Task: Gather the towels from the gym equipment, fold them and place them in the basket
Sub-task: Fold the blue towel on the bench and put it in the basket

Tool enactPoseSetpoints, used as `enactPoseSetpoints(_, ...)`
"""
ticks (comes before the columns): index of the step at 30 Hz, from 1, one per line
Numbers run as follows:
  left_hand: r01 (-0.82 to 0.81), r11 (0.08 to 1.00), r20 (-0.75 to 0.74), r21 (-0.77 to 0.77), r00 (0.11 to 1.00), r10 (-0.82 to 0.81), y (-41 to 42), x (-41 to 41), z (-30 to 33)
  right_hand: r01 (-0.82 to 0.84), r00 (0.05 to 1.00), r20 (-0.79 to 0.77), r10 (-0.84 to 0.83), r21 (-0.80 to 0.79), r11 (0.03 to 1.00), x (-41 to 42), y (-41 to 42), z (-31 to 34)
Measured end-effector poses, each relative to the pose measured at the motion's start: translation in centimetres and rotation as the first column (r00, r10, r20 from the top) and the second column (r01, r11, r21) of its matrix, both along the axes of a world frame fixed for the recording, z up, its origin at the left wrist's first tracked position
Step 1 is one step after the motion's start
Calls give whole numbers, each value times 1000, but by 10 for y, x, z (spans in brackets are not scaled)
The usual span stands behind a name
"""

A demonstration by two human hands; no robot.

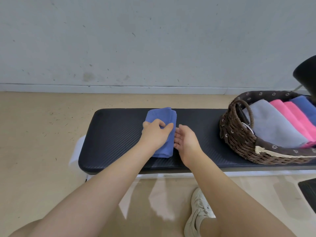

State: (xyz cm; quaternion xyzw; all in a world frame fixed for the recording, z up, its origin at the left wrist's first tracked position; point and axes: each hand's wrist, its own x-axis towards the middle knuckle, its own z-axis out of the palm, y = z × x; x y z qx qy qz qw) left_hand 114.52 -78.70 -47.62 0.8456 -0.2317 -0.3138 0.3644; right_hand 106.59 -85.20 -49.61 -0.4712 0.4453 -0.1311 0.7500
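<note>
One folded blue terry towel (160, 132) lies mid-way along the black padded desk (111, 134), well apart from the brown woven wicker basket (239, 134) at the desk's right end. Left hand (154, 132) rests on top, fingers curled into the cloth, apparently pinching a fold, though the grip is partly hidden. Right hand (185, 137) is open, palm turned inward, touching the towel's right edge. Towel looks soft, light and limp; layers would likely slide apart unless supported from beneath and pressed from above. Basket already holds grey, pink and blue folded towels (280, 124); little free space shows. Clear desk between towel and basket.
</note>
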Motion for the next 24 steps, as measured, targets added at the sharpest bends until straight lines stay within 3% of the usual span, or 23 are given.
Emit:
enactPoseSetpoints(5, -136, 985, -131, -104, 984, 122, 2, 4, 14, -208, 975, 37, 219, -191, 959, -9, 12, 14)
enactPoseSetpoints(11, -117, 972, -101, -202, 990, 98, 15, 7, 22, -321, 901, 116, 418, -469, 823, -26, 21, 34)
enactPoseSetpoints(13, -178, 939, -226, -296, 968, 112, 18, 4, 32, -255, 895, 193, 402, -517, 817, -35, 22, 46)
enactPoseSetpoints(15, -254, 885, -410, -390, 909, 80, 19, -5, 45, -74, 918, 280, 281, -574, 815, -47, 22, 59)
enactPoseSetpoints(17, -317, 825, -577, -467, 817, -13, 17, -15, 57, 136, 954, 283, 95, -695, 706, -58, 15, 74)
enactPoseSetpoints(19, -367, 787, -694, -496, 712, -105, 9, -26, 70, 178, 968, 247, 43, -798, 575, -74, 1, 87)
enactPoseSetpoints(20, -370, 780, -723, -504, 675, -147, 3, -32, 76, 146, 971, 231, 67, -788, 598, -82, -6, 94)
enactPoseSetpoints(22, -344, 778, -741, -525, 634, -221, -14, -43, 86, 82, 959, 258, 115, -642, 762, -102, -26, 105)
enactPoseSetpoints(24, -302, 781, -734, -547, 622, -273, -35, -58, 92, 36, 960, 255, 114, -521, 853, -122, -47, 114)
